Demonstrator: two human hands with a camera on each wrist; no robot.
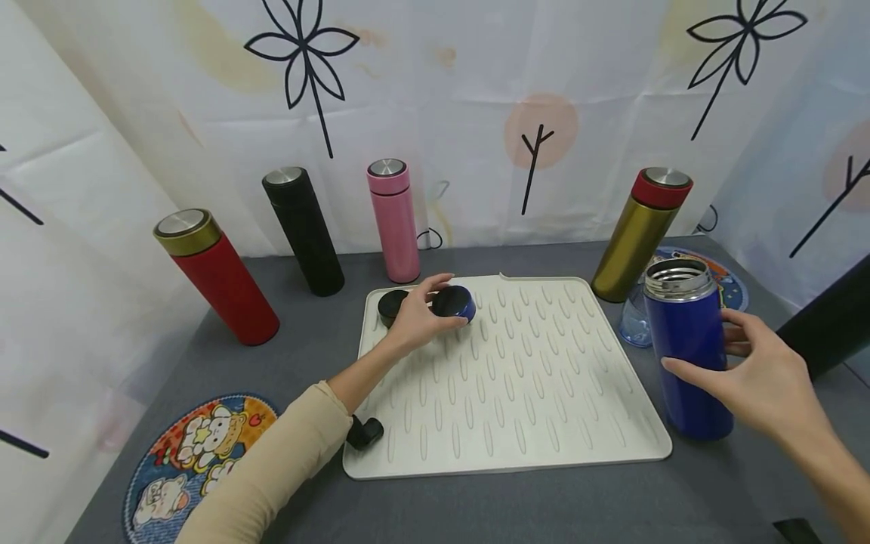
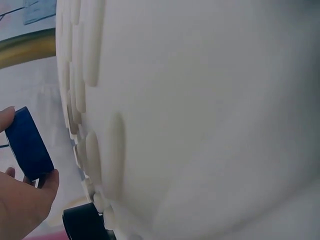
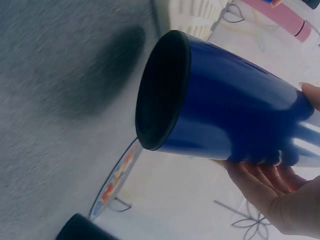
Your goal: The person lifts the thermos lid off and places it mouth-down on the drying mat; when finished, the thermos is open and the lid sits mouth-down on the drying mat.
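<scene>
In the head view my left hand pinches a blue lid with a dark face over the upper left of the white ridged mat. The left wrist view shows the lid between thumb and fingers, apart from the mat. Beside that hand a black lid sits on the mat, partly hidden. My right hand grips a blue thermos bottle at the mat's right. Its metal mouth is uncovered. In the right wrist view the bottle's dark base hangs above the table, its shadow apart from it.
Red, black and pink thermos bottles stand at the back left. At the back right are a gold bottle, a clear container and a dark bottle. A cartoon placemat lies front left.
</scene>
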